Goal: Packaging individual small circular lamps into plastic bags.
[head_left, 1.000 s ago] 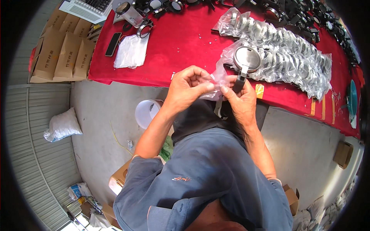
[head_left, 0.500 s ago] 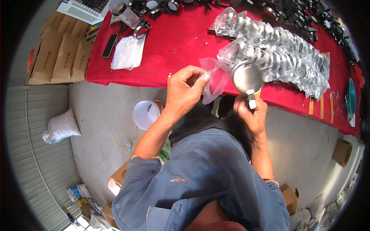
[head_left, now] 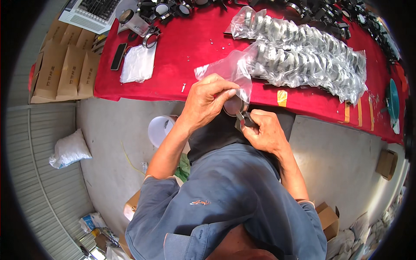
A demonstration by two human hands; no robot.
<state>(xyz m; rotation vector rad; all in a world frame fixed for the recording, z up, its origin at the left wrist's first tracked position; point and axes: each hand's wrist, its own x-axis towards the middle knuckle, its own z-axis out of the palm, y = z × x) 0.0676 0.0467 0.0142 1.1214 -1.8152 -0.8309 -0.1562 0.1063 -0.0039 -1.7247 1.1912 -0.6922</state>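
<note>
Just in front of the table's near edge, my left hand [head_left: 206,102] pinches the edge of a clear plastic bag [head_left: 237,65]. The bag spreads up over the red cloth. My right hand [head_left: 266,130] grips the black handle of a round metal-rimmed cup lid [head_left: 233,105]. The lid's round end lies at the bag, beside my left fingertips; film and fingers partly cover it, so I cannot tell how far inside it is. Beyond my hands, two rows of similar bagged parts [head_left: 303,58] lie side by side on the table.
Red cloth [head_left: 177,56] covers the table. At its left lie a phone [head_left: 118,56], a stack of clear bags [head_left: 138,65] and a clear cup [head_left: 135,22]. Black parts [head_left: 303,11] crowd the far edge. A white bucket [head_left: 159,131] stands below; cartons [head_left: 60,73] are at left.
My right hand has brought the lid leftward and down to the bag. The bag, hanging slack before, now spreads up and over the cloth from my left fingers.
</note>
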